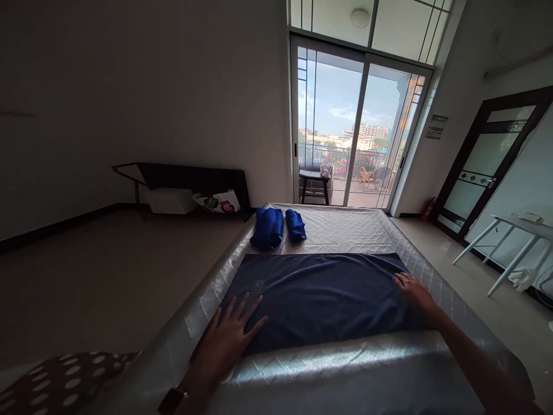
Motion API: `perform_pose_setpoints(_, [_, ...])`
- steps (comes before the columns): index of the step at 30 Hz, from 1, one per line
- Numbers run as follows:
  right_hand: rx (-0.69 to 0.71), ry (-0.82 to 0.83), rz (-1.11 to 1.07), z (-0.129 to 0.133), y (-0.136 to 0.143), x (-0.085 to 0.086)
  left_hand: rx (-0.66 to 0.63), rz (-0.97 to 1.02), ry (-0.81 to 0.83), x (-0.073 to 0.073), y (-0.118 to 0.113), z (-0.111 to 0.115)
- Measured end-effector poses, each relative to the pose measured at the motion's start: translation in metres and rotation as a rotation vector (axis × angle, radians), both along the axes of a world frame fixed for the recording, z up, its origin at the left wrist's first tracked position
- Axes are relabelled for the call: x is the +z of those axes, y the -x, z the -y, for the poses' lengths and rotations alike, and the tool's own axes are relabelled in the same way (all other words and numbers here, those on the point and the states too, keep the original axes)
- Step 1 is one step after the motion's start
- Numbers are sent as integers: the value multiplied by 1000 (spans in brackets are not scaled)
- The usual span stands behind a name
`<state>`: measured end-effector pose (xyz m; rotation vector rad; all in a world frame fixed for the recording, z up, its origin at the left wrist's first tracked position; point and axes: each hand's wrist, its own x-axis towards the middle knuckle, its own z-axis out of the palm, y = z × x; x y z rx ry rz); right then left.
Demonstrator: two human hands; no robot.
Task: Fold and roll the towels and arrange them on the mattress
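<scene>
A dark blue cloth [319, 300], towel-like, lies spread out on the mattress [345, 374] with some soft wrinkles toward its right side. My left hand [231, 331] rests with fingers spread on the cloth's left end, near faint lettering. On the right end, my right hand [415, 295] lies on the cloth with its fingers stretched toward the far corner. Neither hand grips anything that I can see. Beyond the cloth sit two bright blue bundles, a larger one [268, 227] and a smaller rolled one [295, 225].
A polka-dot fabric [64, 383] is at the lower left. Against the wall stands a dark low bench [194, 176] with a white box [170, 202] and a printed bag [220, 202]. Sliding glass doors [328, 104] are behind the bed; a white table [518, 225] stands right.
</scene>
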<state>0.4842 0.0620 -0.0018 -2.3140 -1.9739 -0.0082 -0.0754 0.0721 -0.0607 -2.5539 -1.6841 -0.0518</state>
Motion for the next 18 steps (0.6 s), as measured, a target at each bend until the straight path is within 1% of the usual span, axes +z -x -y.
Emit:
perform_pose_setpoints(3, [17, 16, -22, -36, 3, 17, 18, -62, -2, -2, 1, -1])
perform_pose_setpoints(6, [28, 77, -32, -68, 2, 22, -1, -84, -20, -6, 5, -2])
perform_pose_setpoints(9, [20, 110, -52, -86, -5, 14, -32, -59, -71, -13, 11, -4])
perform_pose_setpoints(13, [-40, 111, -78, -95, -17, -3, -79, -4, -180, -22, 19, -4])
perform_pose_setpoints(14, [-50, 108, -84, -95, -18, -7, -78, -2, -182, -23, 20, -4])
perform_pose_setpoints(16, [-61, 105, -88, -97, -20, -12, -37, -9, -157, -20, 23, -4])
perform_pose_setpoints(18, [-70, 101, -90, -98, -20, -16, 22, -19, -113, -12, 24, -6])
